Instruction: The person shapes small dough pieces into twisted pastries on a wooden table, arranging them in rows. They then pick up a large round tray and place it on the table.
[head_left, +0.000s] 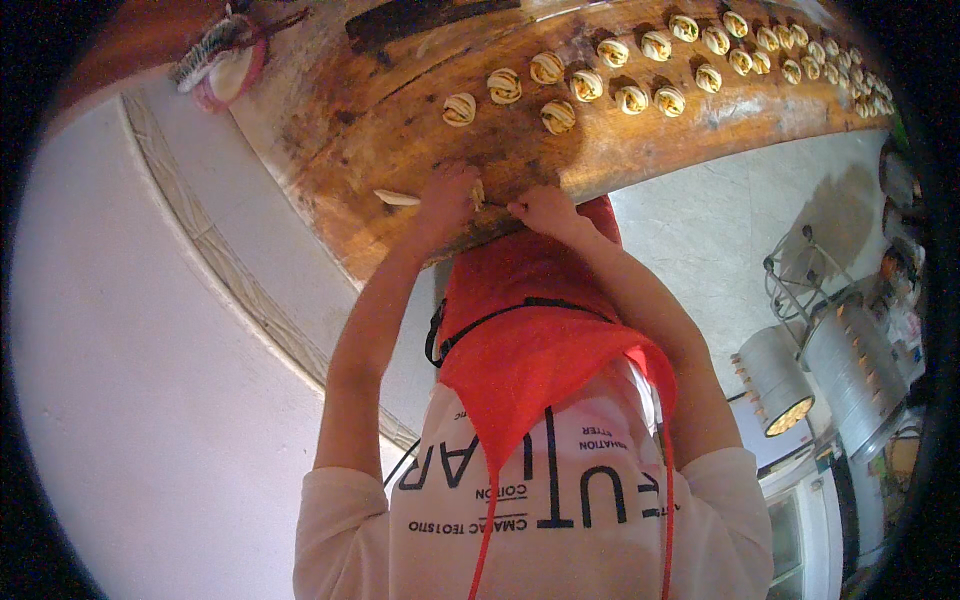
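My left hand (450, 196) is closed around a small piece of filled dough (478, 195) near the front edge of the wooden table (360, 157). A thin dark stick or similar tool spans the gap between my hands, and my right hand (544, 210) pinches its other end. Left of my left hand lies a pale strip of dough (396, 198). Beyond my hands, twisted dough rolls (459, 109) with orange and green filling stand in rows that run to the far right.
A long dark object (420, 22) lies at the table's far side. A brush (206, 60) and a pink-rimmed container (261, 60) are at the upper left. A wall stands at left; metal cylindrical containers (776, 375) are off to the right.
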